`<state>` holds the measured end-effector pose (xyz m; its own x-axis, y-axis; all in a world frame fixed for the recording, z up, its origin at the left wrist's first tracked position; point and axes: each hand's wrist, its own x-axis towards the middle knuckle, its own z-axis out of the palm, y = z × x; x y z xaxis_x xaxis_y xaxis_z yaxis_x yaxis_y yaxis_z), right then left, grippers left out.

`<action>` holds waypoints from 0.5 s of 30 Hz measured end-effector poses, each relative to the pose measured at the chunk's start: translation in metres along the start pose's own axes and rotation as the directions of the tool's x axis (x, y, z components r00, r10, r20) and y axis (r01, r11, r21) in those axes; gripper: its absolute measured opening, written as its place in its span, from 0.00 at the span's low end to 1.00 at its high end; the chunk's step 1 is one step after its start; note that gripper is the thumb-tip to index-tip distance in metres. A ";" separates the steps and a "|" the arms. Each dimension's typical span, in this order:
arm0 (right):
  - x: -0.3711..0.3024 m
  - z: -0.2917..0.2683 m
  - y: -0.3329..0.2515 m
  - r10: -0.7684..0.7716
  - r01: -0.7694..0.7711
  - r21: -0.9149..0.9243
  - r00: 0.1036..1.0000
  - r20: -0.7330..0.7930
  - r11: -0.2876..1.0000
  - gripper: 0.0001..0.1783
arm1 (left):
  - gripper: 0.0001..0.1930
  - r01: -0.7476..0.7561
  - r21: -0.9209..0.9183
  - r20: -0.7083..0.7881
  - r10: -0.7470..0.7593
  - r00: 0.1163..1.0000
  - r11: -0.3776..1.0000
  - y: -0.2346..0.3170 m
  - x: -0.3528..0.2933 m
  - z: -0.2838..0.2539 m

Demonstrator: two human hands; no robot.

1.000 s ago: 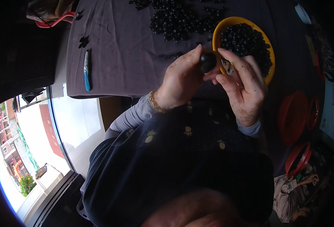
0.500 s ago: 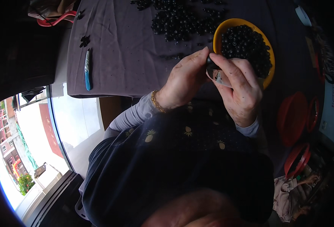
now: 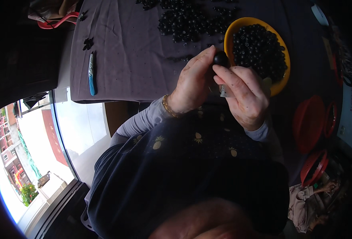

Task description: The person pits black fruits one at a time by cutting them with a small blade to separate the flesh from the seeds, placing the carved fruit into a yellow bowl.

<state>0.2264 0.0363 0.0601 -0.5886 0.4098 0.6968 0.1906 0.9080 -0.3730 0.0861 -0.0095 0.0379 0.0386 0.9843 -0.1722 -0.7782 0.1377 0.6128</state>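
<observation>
A glossy black ball-shaped piece [image 3: 221, 59] sits between the fingertips of my two hands, just left of the yellow bowl. My left hand [image 3: 192, 81] is closed, its thumb and fingers against the piece's left side. My right hand [image 3: 245, 89] is closed too, its fingertips just below the piece. Under its fingers shows a small pale, partly see-through item [image 3: 223, 91], whose kind I cannot make out. The yellow bowl [image 3: 286, 75] holds many small black bead-like pieces [image 3: 257, 49], some with light rings. What lies inside my left palm is hidden.
More black pieces [image 3: 184, 22] lie heaped on the dark tablecloth [image 3: 120, 51] beyond my hands. A blue-handled knife-like tool [image 3: 91, 75] and a small black cluster [image 3: 88, 44] lie at left. Red baskets [image 3: 308, 123] stand at right.
My hands have shifted slightly left and my right fingers have moved down, uncovering more of the black ball. The pale item now shows less.
</observation>
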 end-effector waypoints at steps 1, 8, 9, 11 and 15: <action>0.002 -0.002 -0.002 0.041 -0.041 -0.003 0.998 -0.045 0.999 0.19 | 0.14 -0.039 -0.090 0.081 0.047 0.996 0.995 -0.005 0.003 -0.005; 0.002 -0.004 0.005 0.161 -0.160 -0.081 0.987 -0.001 0.984 0.20 | 0.14 -0.108 -0.117 0.051 0.114 0.992 0.987 -0.002 0.002 0.013; 0.003 -0.006 0.003 0.168 -0.166 -0.091 0.986 0.008 0.982 0.20 | 0.14 -0.108 -0.117 0.051 0.115 0.992 0.987 -0.002 0.002 0.012; 0.004 -0.005 0.000 0.174 -0.172 -0.101 0.985 0.018 0.980 0.20 | 0.13 -0.149 -0.077 0.097 0.156 0.983 0.986 -0.004 0.002 0.008; 0.007 -0.008 -0.001 0.180 -0.178 -0.115 0.984 0.011 0.977 0.20 | 0.12 -0.206 -0.033 0.098 0.208 0.973 0.978 -0.007 0.002 0.008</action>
<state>0.2281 0.0388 0.0699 -0.5529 0.5660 0.6115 0.3813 0.8244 -0.4183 0.0964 -0.0079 0.0393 -0.0627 0.9974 0.0354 -0.7896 -0.0712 0.6095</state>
